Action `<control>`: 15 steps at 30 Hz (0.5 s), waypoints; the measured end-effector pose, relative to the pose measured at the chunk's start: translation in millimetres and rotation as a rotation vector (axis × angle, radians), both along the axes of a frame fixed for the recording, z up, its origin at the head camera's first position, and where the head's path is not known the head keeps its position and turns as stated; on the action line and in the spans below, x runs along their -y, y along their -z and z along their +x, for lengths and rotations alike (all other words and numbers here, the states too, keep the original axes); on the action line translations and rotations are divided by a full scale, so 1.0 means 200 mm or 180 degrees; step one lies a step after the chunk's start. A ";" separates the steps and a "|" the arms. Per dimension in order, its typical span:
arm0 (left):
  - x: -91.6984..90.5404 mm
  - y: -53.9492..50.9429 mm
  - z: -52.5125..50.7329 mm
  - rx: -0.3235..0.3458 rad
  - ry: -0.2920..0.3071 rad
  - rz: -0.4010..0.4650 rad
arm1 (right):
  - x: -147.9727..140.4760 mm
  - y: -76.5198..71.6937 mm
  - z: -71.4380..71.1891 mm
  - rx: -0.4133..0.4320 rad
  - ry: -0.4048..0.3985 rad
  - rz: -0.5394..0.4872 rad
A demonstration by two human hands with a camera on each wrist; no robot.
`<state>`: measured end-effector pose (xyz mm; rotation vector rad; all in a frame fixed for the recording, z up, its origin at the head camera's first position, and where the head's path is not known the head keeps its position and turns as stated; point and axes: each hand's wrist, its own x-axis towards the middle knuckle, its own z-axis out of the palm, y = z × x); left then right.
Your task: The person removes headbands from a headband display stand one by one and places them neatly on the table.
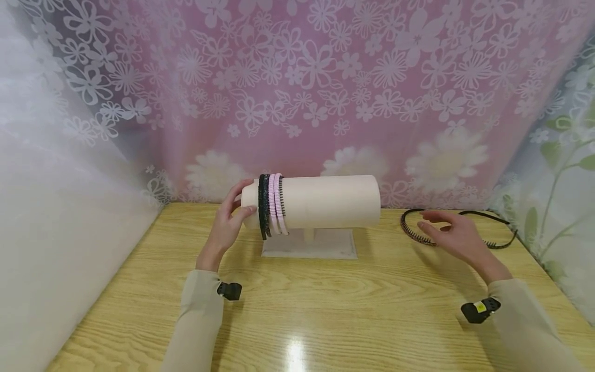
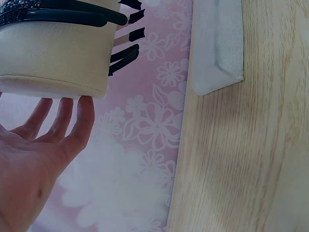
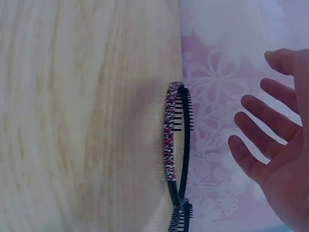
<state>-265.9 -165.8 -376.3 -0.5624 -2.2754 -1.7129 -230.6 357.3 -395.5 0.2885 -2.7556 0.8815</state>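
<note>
A cream padded roll (image 1: 332, 201) stands on its base, with black, dark glittery and pink headbands (image 1: 275, 204) around its left part. My left hand (image 1: 226, 225) holds the roll's left end, thumb at the front; in the left wrist view the fingertips of this hand (image 2: 41, 150) touch the end of the roll (image 2: 53, 58). At the right, my right hand (image 1: 455, 237) hovers over toothed headbands (image 1: 411, 230), fingers apart and holding nothing. The right wrist view shows a pink-and-black glittery headband (image 3: 169, 140) beside the open hand (image 3: 280, 140), not touching it.
The roll's flat pale base (image 1: 332, 245) rests on the wooden table (image 1: 353, 320). A pink flowered curtain (image 1: 288, 103) hangs close behind, with pale sheeting (image 1: 56, 196) on the left and a leafy patterned one (image 1: 558, 206) on the right.
</note>
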 end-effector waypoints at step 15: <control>0.00 -0.01 0.00 0.0021 0.0015 0.0020 | 0.09 -0.15 0.05 -0.0142 -0.0024 0.0062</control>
